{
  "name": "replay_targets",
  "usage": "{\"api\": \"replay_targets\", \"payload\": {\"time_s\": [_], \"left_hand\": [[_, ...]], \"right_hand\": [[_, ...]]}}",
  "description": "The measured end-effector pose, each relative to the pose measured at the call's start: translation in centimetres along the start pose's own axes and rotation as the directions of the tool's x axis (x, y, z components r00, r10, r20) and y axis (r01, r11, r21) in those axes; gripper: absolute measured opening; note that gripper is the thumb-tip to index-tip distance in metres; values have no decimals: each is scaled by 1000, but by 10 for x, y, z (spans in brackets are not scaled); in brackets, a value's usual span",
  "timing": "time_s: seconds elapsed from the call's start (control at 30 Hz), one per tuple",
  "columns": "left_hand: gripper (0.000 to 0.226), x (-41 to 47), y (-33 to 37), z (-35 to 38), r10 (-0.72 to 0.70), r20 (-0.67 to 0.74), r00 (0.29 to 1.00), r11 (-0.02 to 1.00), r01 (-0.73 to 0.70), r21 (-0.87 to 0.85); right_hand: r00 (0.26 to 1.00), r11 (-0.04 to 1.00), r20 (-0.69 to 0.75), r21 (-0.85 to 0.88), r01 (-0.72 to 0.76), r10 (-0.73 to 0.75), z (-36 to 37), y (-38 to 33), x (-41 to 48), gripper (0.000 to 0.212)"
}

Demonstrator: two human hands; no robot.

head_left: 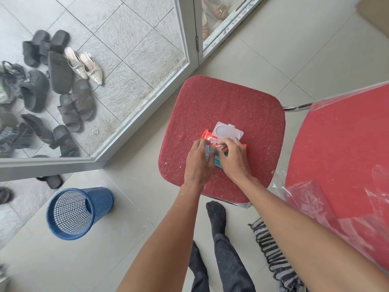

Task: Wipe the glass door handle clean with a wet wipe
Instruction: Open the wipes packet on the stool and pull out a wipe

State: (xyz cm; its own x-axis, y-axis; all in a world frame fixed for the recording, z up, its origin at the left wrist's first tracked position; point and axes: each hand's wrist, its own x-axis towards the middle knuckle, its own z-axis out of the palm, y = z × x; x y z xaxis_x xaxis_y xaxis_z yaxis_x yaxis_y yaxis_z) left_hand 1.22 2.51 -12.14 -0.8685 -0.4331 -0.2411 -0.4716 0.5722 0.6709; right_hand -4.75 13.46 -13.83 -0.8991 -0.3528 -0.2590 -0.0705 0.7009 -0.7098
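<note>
A wet wipe pack (205, 134), red and teal, lies on a red chair seat (221, 102). Its white plastic lid (228, 132) stands flipped open. My left hand (199, 160) presses on the pack's near left side and holds it down. My right hand (232, 158) rests over the pack's opening with fingertips pinched at a wipe there; the wipe itself is mostly hidden by my fingers. The glass door (126, 60) stands to the left; its handle is out of view.
A blue mesh waste basket (77, 212) stands on the tiled floor at the left. A second red chair (341, 148) with clear plastic wrap is at the right. Several shoes (63, 81) lie outside the glass. A striped rug (271, 249) lies by my feet.
</note>
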Motion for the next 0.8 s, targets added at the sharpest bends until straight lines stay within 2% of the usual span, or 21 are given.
{"api": "replay_targets", "payload": {"time_s": [0.13,0.27,0.47,0.63,0.8], "left_hand": [[32,-2,2,-1,20,56,998,996,-25,88],[36,-4,5,2,-2,64,998,990,-7,140],[32,-4,11,7,12,84,996,971,-31,236],[46,-6,20,9,10,157,988,904,-76,420],[59,-13,19,18,177,184,967,839,-246,486]], "right_hand": [[1000,999,3,-47,-17,17,0,-3,-2,7],[1000,1000,-18,7,-24,24,0,-1,-4,7],[980,990,-166,107,-96,113,-3,7,-9,8],[922,969,-322,188,-162,216,-10,17,-9,5],[813,947,-501,264,-181,295,-36,7,-1,12]]}}
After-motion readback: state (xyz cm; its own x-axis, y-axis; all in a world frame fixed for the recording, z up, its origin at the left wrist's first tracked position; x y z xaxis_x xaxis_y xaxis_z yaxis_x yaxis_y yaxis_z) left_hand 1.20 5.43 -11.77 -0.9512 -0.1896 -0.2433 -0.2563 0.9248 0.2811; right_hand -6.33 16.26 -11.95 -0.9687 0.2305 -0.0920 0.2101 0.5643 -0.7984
